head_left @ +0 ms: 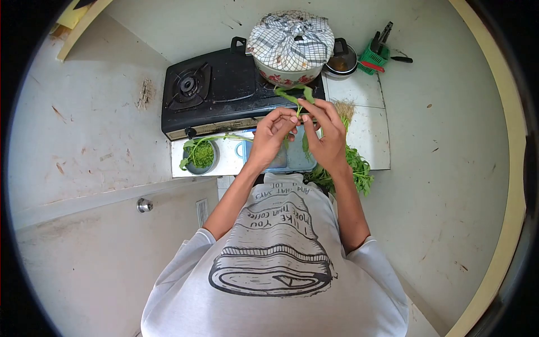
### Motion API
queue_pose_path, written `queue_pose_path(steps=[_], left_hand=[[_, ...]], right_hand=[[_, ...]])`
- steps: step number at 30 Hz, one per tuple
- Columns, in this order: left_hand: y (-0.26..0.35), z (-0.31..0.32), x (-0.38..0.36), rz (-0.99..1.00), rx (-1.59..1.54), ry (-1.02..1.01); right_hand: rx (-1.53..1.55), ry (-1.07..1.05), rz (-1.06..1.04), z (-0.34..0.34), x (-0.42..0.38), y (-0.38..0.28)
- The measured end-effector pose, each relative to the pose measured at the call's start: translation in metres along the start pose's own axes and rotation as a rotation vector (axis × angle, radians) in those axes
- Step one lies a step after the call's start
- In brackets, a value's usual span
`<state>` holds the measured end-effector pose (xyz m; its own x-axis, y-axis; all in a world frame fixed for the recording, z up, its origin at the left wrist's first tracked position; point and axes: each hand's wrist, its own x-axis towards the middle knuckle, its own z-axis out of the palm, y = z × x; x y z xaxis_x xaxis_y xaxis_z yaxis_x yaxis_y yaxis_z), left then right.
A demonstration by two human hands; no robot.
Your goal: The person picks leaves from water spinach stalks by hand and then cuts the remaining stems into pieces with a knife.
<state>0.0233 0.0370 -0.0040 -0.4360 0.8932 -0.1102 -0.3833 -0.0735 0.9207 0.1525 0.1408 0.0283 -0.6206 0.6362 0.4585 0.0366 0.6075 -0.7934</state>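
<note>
Steadiness comes from my left hand (267,139), its grip clamped on the leafy green stem (288,96) over the blue plastic tray (303,163); whether my right hand (328,140) is pinched too, I cannot tell. Light fingertips spare the leaves, held towards the gas stove (231,76).

a black two-burner stove (233,78) stood against the wall (208,25), with a floral pot (289,77) on its right side, a checked cloth (292,39) knotted over the top. just beside the pot sat a smaller lidded pan (341,64), and near that a green basket (375,55) held dark-handled utensils (384,35).
</note>
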Motion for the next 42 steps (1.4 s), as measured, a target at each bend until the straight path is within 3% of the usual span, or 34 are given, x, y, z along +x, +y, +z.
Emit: queue_pose_path(steps=[15,42], left_hand=[[0.013,0.005,0.016,0.039,0.133,0.018],[-0.005,0.012,0.023,0.051,0.032,0.144]], right_hand=[[-0.037,0.053,0.039,0.004,0.009,0.015],[0.049,0.272,0.066,0.028,-0.005,0.03]])
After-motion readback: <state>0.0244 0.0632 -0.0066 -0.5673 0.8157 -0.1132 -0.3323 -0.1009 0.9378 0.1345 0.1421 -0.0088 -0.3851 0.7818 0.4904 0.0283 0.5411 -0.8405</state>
